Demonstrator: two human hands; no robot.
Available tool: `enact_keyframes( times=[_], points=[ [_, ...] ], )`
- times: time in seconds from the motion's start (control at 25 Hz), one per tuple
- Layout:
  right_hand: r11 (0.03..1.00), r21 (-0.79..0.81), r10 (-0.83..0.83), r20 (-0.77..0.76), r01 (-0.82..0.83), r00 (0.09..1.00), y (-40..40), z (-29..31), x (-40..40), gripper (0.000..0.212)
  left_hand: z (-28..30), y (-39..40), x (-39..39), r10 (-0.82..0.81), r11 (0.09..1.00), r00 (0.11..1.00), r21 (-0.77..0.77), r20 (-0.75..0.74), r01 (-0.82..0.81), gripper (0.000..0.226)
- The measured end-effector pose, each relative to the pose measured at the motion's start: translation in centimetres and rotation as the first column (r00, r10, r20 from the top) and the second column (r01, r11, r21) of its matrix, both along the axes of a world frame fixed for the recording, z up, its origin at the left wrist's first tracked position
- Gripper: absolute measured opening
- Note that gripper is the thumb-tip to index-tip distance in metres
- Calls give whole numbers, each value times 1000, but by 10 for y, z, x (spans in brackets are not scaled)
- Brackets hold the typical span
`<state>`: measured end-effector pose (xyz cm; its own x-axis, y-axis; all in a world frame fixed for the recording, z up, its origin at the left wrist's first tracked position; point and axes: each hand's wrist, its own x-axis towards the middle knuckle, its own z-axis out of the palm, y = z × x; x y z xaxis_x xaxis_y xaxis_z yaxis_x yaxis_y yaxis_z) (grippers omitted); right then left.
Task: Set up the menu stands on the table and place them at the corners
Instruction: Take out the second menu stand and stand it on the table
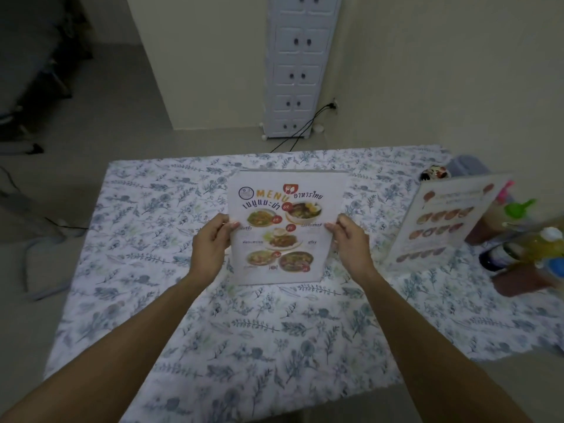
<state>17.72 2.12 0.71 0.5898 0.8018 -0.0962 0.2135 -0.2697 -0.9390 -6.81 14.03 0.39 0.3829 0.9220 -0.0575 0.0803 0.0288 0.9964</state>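
Note:
A clear menu stand (pixel 285 206) with a white sheet showing "MENU" and photos of dishes stands upright in the middle of the table (pixel 146 227), which has a white cloth with blue leaf print. My left hand (pixel 210 242) grips its left edge and my right hand (pixel 351 242) grips its right edge, thumbs on the front. A second menu stand (pixel 442 221) stands upright near the table's right side, angled to face left, with rows of dish photos on it.
Several bottles and sauce containers (pixel 525 248) crowd the right edge of the table behind the second stand. A tall white drawer cabinet (pixel 300 65) stands against the far wall, with black cables on the floor. Dark furniture sits at the far left.

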Motion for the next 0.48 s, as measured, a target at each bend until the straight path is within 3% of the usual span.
enact_keyframes(
  times=[0.24, 0.48],
  points=[
    [996, -16, 92, -62, -93, 994, -2, -4, 8, 32, -6, -33, -6, 128, 991, 992, -27, -15, -129, 22],
    [989, -3, 145, -17, -145, 989, -14, -9, 8, 27, -8, -51, -7, 169, 985, 982, 6, -88, -170, 19]
  ],
)
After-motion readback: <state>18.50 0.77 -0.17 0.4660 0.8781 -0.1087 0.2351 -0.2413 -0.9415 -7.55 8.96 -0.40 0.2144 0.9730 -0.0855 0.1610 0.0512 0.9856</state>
